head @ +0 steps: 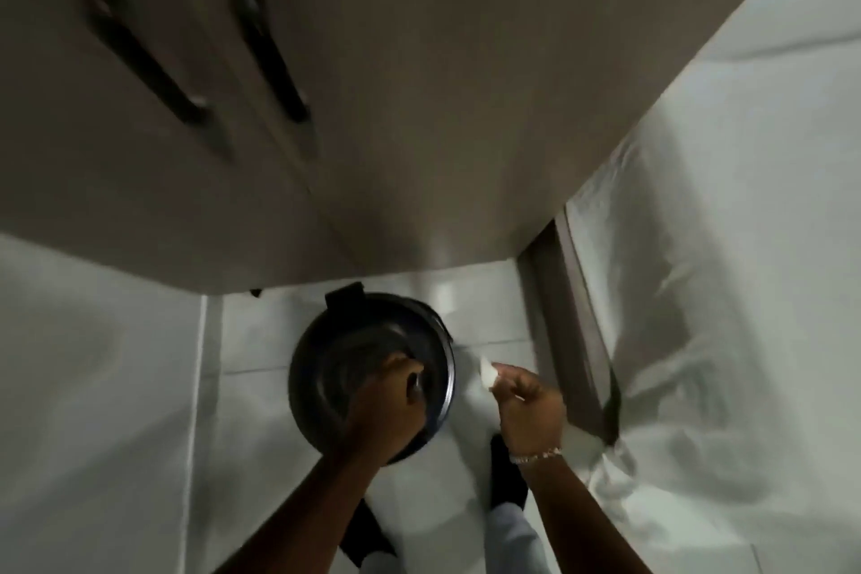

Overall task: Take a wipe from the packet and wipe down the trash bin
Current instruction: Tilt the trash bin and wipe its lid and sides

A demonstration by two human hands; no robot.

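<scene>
Below, on the white tiled floor [261,340], stood the trash bin [326,368], just in front of a grey-brown cabinet [419,107]. The bin was round and dark, almost black, and it was seen from above, so mostly its lid showed. The lid had a shiny rim that caught some light on the right side, and faint concentric rings on its top. A small dark hinge part stuck out at the far edge, toward the cabinet. The picture was blurred, so finer details of the bin could not be told.

The left hand [386,405] lay on the lid, its fingers curled down over the middle of it; the grip was closed, but whether it held a knob or only pressed on the lid, I could not tell. The right hand [526,401] was just beside the bin on the right, not touching it. Its grip was closed on a small white wipe [487,371], pinched between the fingertips, with the wipe sticking out toward the bin. A thin beaded bracelet [536,456] was around the right wrist.

The cabinet had two long dark handles [270,56] on its doors. To the right, a white crumpled sheet [722,294] hung down. A dark shoe [505,475] showed under the right forearm.
</scene>
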